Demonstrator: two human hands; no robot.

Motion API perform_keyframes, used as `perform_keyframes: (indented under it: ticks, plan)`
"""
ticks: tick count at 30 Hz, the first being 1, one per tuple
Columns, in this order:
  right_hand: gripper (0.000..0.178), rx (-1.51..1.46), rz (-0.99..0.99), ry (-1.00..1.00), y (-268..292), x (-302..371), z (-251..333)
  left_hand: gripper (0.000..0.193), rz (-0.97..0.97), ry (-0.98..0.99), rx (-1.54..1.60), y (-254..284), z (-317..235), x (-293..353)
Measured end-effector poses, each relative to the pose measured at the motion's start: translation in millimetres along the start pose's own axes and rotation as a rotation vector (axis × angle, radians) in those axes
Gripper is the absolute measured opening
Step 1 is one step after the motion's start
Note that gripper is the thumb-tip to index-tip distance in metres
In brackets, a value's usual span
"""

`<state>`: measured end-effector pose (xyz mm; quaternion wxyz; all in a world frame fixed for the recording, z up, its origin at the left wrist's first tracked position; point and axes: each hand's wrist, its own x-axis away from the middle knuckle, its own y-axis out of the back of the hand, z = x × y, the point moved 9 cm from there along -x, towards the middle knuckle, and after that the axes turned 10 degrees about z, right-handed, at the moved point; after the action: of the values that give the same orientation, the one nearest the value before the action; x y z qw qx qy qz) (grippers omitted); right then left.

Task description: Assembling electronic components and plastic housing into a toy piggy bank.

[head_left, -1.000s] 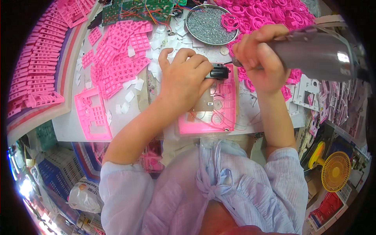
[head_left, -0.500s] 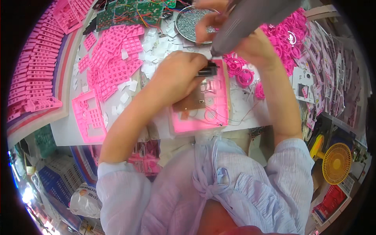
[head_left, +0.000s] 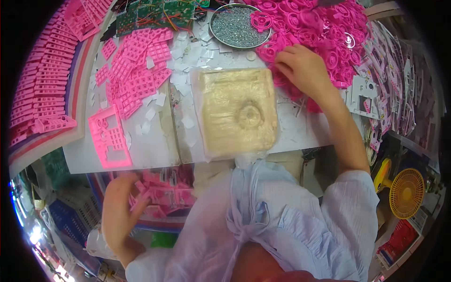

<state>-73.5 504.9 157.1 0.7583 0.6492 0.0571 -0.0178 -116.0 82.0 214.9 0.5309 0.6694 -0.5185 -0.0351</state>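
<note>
My left hand (head_left: 120,207) is below the table's front edge at the left, blurred, fingers apart over a bin (head_left: 162,225) of pink plastic housings (head_left: 171,188). A pink edge shows between its thumb and fingers. At the near side of a heap of magenta ring-shaped plastic parts (head_left: 319,28), my right hand (head_left: 303,70) has its fingers bent together on a part. Its fingertips are partly hidden. Between the hands lies a yellowish plastic-wrapped block (head_left: 230,113) with a round hollow, nothing on it.
A round metal dish (head_left: 237,28) of small screws stands at the back. Pink keypad pieces (head_left: 138,66), white paper squares and a pink frame (head_left: 110,136) lie left. Green circuit boards (head_left: 155,16) are behind. Stacked printed panels (head_left: 390,89) line the right; a yellow fan (head_left: 404,192) stands below.
The pink housing has left the wrapped block. My left hand has moved from it down to the bin. My right hand has let go of the grey electric screwdriver and come to the magenta heap.
</note>
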Motion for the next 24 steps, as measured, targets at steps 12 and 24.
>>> perform_keyframes:
  ticks: [12, 24]
  plan:
    - [0.016, -0.278, 0.009, -0.017, -11, 28, 90, 0.056, -0.302, -0.735, -0.052, -60, -143, -155]
    - [0.026, -0.413, 0.328, -0.102, -15, 21, 85, 0.049, 0.305, -0.693, 0.405, -9, -89, -182]
